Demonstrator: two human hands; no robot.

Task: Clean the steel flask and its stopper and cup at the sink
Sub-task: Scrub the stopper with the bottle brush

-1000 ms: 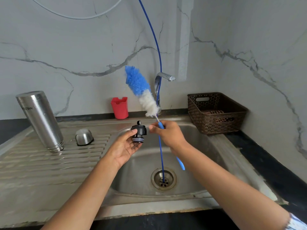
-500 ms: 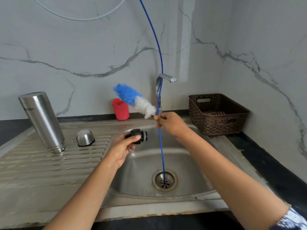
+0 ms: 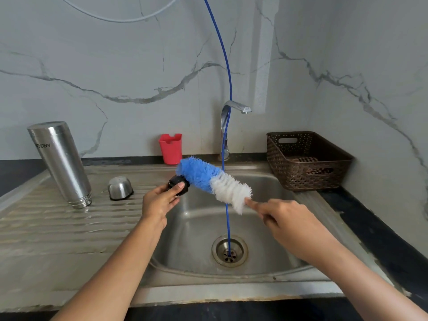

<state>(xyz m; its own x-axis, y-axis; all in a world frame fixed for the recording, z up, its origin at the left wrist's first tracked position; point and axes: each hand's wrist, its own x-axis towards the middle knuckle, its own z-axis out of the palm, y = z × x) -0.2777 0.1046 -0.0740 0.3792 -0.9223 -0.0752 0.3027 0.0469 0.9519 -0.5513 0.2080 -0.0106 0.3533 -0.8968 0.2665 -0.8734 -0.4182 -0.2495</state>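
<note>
My left hand [image 3: 159,200] pinches the black stopper [image 3: 177,184] over the left side of the sink basin [image 3: 194,230]. My right hand [image 3: 282,218] grips the handle of a bottle brush [image 3: 213,181] with a blue and white bristle head. The blue tip of the brush lies against the stopper. The steel flask [image 3: 61,163] stands upside down on the drainboard [image 3: 58,223] at the left. The small steel cup [image 3: 120,188] sits upside down beside it.
A thin blue hose [image 3: 225,66] hangs from above, past the tap [image 3: 228,121], down into the drain [image 3: 229,251]. A red holder [image 3: 171,148] stands against the wall. A brown woven basket [image 3: 305,161] sits at the right of the sink.
The brush head has swung down from upright to nearly level, and its blue tip now meets the stopper. My right hand moved lower and to the right. My left hand turned the stopper sideways.
</note>
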